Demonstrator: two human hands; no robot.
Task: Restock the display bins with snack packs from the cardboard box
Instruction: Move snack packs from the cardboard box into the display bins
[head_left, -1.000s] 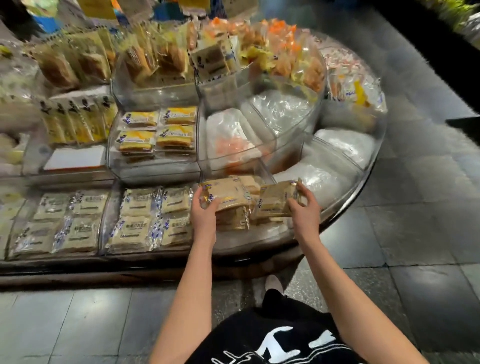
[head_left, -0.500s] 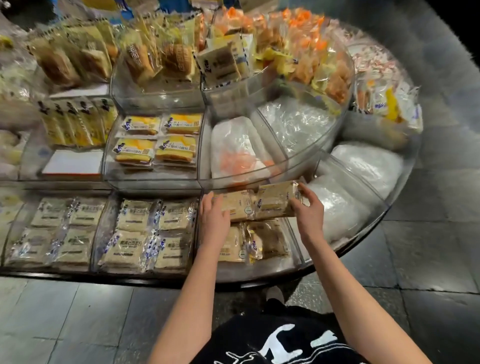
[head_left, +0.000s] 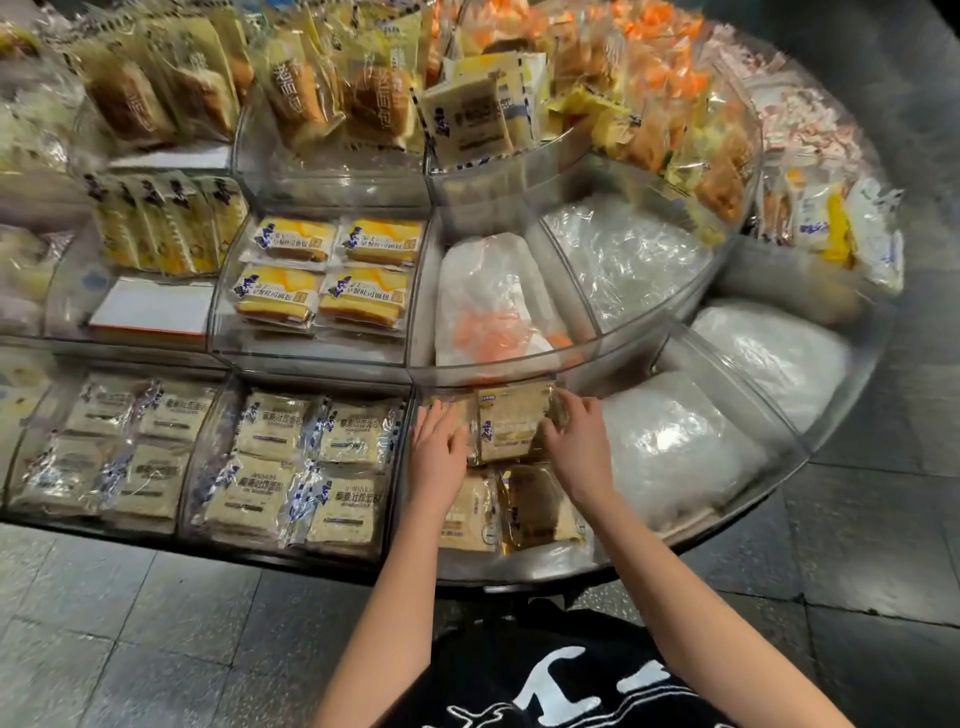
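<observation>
In the clear-walled bin, left hand and right hand on glossy packs.

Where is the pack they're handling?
Head view, centre: the beige snack pack sits at the far end of the front-row bin, between the left hand and right hand, below the orange-tinted bag.

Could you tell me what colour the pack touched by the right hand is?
The pack is pale beige with a dark blue logo; the head view shows it.
</observation>
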